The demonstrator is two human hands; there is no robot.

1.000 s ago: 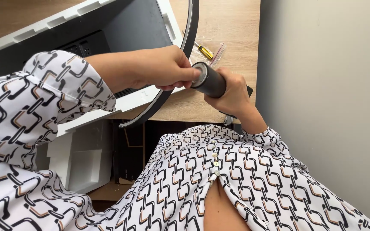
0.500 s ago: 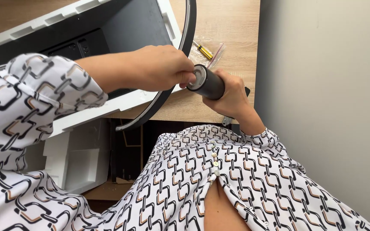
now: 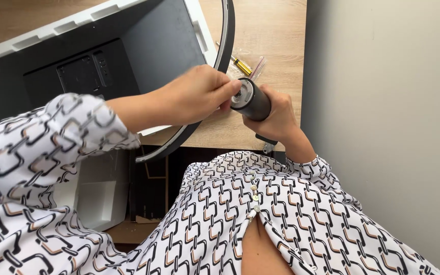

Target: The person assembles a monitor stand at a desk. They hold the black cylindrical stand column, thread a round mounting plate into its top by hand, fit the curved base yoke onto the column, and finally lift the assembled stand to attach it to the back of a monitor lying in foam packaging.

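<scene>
While I am looking down past my patterned blouse, my right hand (image 3: 276, 114) is wrapping closed around a dark cylindrical post (image 3: 252, 100), gripping it just right of the middle of the frame and holding it tilted so that its round metal end is pointing up and to the left. My left hand (image 3: 199, 94) is reaching across from the left, its fingers (image 3: 228, 90) curled and pinching at that metal end; whether they are holding some small part there I cannot tell, since the fingertips are covering the spot. Both hands are hovering above the front edge of the wooden counter (image 3: 276, 30), which is filling the upper middle of the frame. Lying face down on the counter, in the upper left, a monitor (image 3: 143, 51) is showing its grey back inside white foam packing (image 3: 52, 25). A thin black ring (image 3: 227, 35) is curving down past the monitor's right edge and under my left hand. Just above the post, a small clear bag with a yellow-handled tool (image 3: 243, 66) is lying on the counter. A white box (image 3: 100, 201) is sitting below the counter's edge at the lower left, and a plain grey wall (image 3: 383, 102) is taking up the right side.
</scene>
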